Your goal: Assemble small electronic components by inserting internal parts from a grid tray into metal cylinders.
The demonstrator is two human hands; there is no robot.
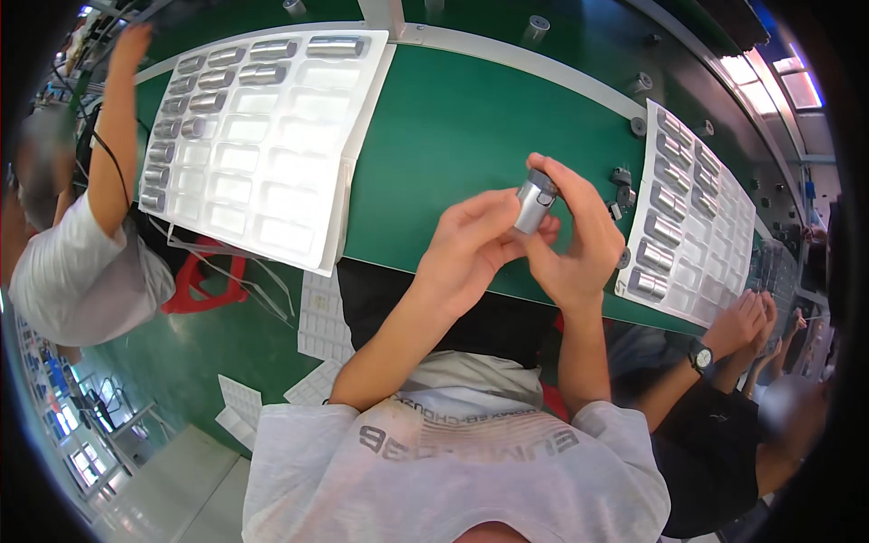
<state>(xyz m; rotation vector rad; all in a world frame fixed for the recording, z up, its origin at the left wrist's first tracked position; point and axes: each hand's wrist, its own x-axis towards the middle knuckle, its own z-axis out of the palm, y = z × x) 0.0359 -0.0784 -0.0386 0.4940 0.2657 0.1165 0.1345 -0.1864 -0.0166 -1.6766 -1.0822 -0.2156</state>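
Over the green worktable [434,127], both my hands hold one small silver metal cylinder with a dark end [532,214], tilted with the dark end up and away from me. My left hand [475,235] pinches its lower left side between thumb and fingers. Around the dark end and right side curl the fingers of my right hand [584,237], its thumb near the bottom. A white moulded tray [312,136] to the left has similar cylinders in its left columns and far row. Another white tray [692,258] on the right carries more of them.
Small dark parts [623,185] lie beside the right tray. Several cylinders stand on the green surface [579,50] beyond a pale rail [534,61]. A co-worker's hands [747,321] are at the right tray's near edge. Another person [81,271] sits at left near a red stool [206,279].
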